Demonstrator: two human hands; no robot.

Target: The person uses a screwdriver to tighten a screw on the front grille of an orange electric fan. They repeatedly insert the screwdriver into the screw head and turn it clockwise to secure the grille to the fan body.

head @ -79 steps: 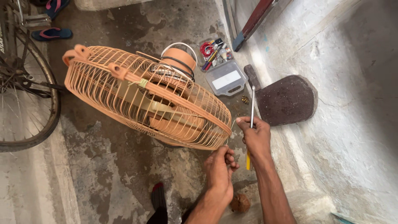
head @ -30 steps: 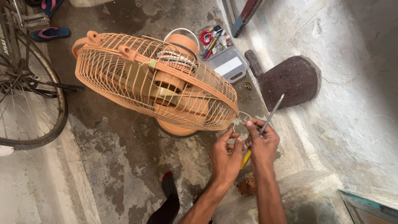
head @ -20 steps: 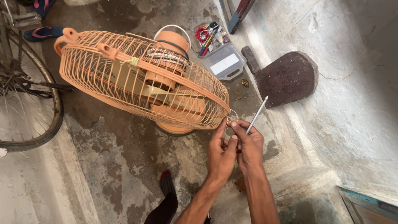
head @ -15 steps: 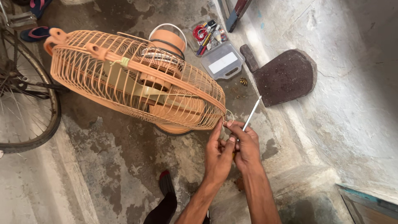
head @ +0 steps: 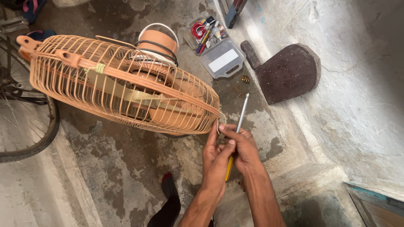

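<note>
Stained, damp concrete floor [head: 105, 168] meets a rough whitewashed wall [head: 357, 84] (patchy, greyed); bicycle wheel [head: 25, 126] at left.

This looks like a rough home yard or informal repair corner, probably outdoors, though the view is too narrow to be sure. The stained, cracked concrete floor [head: 126, 168], a whitewashed, weathered masonry wall [head: 357, 84] and a parked bicycle wheel [head: 25, 126] suggest it. A clear plastic box of small tools [head: 214, 46] lies open on the ground beside a dark flat stone slab [head: 290, 71].
</note>
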